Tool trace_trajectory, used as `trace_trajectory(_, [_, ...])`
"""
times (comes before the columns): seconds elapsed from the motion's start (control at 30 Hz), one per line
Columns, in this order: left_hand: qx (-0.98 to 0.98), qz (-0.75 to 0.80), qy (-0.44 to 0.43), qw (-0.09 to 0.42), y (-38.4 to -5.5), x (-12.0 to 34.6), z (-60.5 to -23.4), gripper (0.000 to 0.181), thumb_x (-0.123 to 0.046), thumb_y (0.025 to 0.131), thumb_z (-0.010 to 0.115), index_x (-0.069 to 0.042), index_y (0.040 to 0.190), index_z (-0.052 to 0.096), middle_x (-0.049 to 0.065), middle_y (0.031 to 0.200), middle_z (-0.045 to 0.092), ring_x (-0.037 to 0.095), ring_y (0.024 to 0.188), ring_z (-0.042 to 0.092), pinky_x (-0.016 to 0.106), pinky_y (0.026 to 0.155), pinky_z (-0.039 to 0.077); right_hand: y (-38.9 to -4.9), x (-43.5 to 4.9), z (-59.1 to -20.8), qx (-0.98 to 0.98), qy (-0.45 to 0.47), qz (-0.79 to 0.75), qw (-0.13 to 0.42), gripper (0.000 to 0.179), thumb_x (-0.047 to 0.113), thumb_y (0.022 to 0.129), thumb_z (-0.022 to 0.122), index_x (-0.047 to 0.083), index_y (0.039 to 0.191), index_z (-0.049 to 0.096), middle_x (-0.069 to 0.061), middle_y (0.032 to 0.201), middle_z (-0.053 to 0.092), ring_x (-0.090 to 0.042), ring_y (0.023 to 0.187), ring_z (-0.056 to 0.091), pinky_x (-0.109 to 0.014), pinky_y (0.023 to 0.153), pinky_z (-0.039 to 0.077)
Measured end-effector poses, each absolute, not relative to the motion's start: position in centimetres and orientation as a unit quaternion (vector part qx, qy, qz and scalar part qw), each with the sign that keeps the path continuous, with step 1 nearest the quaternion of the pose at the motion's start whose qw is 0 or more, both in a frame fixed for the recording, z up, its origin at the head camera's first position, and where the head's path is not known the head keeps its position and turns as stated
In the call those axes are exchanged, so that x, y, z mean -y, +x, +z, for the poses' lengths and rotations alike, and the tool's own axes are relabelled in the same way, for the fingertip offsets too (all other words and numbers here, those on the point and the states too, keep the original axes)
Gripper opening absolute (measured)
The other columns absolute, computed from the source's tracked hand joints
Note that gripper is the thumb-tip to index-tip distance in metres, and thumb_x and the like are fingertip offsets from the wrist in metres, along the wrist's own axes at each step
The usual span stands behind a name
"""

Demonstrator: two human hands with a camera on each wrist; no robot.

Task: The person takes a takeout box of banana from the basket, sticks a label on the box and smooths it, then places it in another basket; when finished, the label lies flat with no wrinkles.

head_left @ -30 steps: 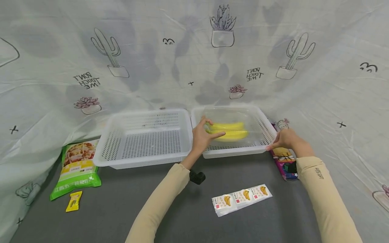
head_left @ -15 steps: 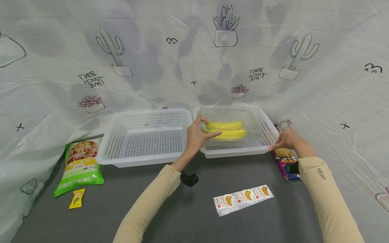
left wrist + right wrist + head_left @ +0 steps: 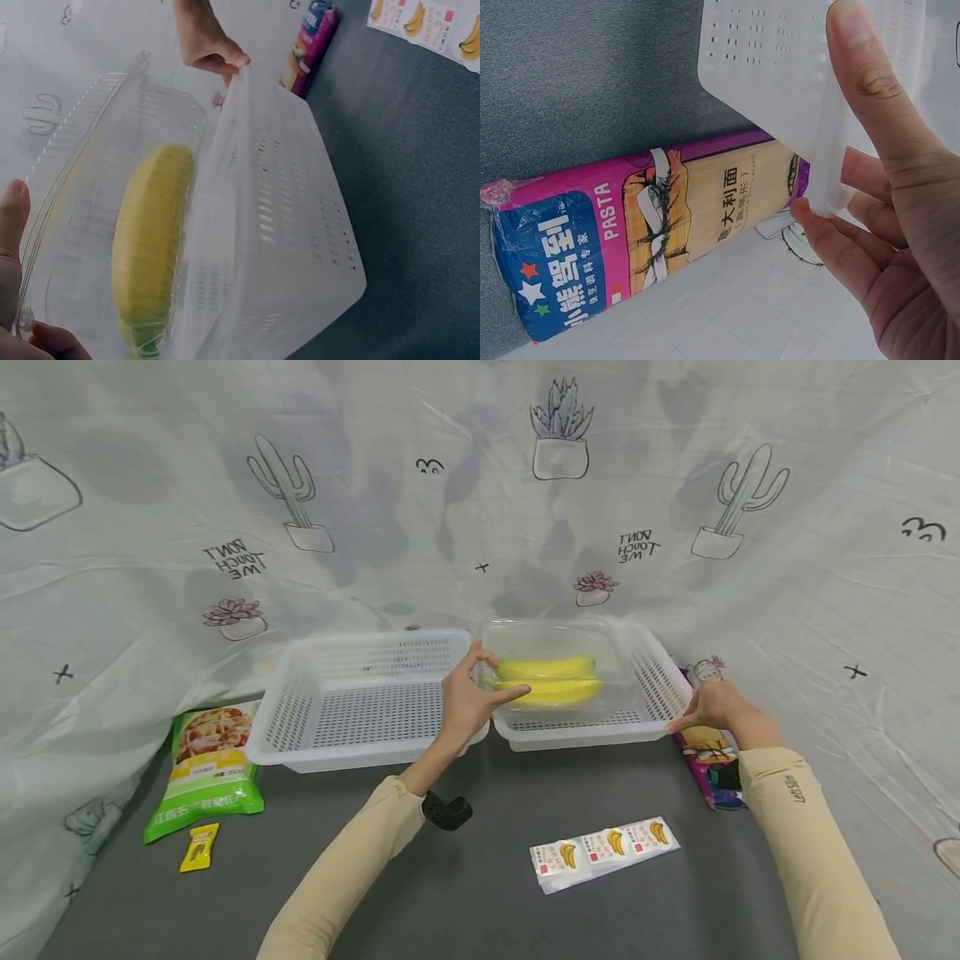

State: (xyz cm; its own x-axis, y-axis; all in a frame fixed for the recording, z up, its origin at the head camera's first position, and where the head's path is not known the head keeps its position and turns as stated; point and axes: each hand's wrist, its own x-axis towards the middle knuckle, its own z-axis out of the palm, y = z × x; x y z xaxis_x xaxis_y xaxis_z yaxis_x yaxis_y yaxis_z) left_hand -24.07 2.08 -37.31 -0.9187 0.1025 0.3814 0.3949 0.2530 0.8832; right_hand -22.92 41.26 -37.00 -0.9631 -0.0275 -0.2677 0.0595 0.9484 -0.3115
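Note:
My left hand (image 3: 468,695) pinches the left end of a clear plastic clamshell box (image 3: 615,672), with thumb in front and fingers behind. Inside lie two yellow bananas (image 3: 551,691); one shows its green tip in the left wrist view. The box sits over the right white basket (image 3: 581,737), its left end overlapping the gap between the two baskets. At that basket's front right corner my right hand (image 3: 716,706) grips the rim. Just below the right hand lies a purple pasta pack (image 3: 652,225), partly hidden by the basket and wrist in the head view.
Left of the box stands a second white basket (image 3: 375,756) with a perforated floor. A green food bag (image 3: 210,772) leans by its left side, with a small yellow packet (image 3: 199,847) in front. A banana label strip (image 3: 603,853) lies on the grey table (image 3: 495,910).
My left hand has drawn the clamshell box leftward, so its left end now passes the right basket's edge. My right hand keeps its hold on the rim.

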Motion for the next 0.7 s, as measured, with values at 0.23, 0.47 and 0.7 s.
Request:
trace_trajectory(0.23, [0.783,-0.588,-0.157,0.131,-22.8,-0.6,-36.8,0.046,-0.025,0.071,0.087,-0.001,0.096,0.057,0.009,0.153,0.033,0.032,0.056,0.049,0.031,0.055,0.037,-23.0,-41.3,-37.0,-0.978,0.006,-0.160,0.135,0.073,0.061,0.061,0.081,-0.008,0.082,0.072,-0.005,0.066,0.057,-0.018,0.061,0.048,-0.027,0.051,0.035])
trace_trajectory(0.47, [0.785,-0.584,-0.157,0.133,-21.4,0.9,-36.5,0.045,-0.023,0.070,0.087,-0.002,0.094,0.056,0.008,0.152,0.035,0.010,0.040,0.026,0.026,0.050,0.029,-22.7,-41.5,-36.9,-0.979,-0.006,-0.154,0.136,0.073,0.061,0.063,0.081,-0.009,0.082,0.071,-0.005,0.065,0.057,-0.018,0.061,0.048,-0.027,0.052,0.035])
trace_trajectory(0.7, [0.777,-0.595,-0.161,0.131,-19.0,2.7,-35.5,0.043,-0.018,0.070,0.087,-0.001,0.092,0.054,0.006,0.152,0.036,0.002,0.040,0.015,0.022,0.042,0.024,-22.7,-41.1,-36.5,-0.978,-0.014,-0.160,0.137,0.078,0.064,0.061,0.080,-0.010,0.082,0.071,-0.005,0.066,0.058,-0.019,0.063,0.048,-0.028,0.052,0.034])
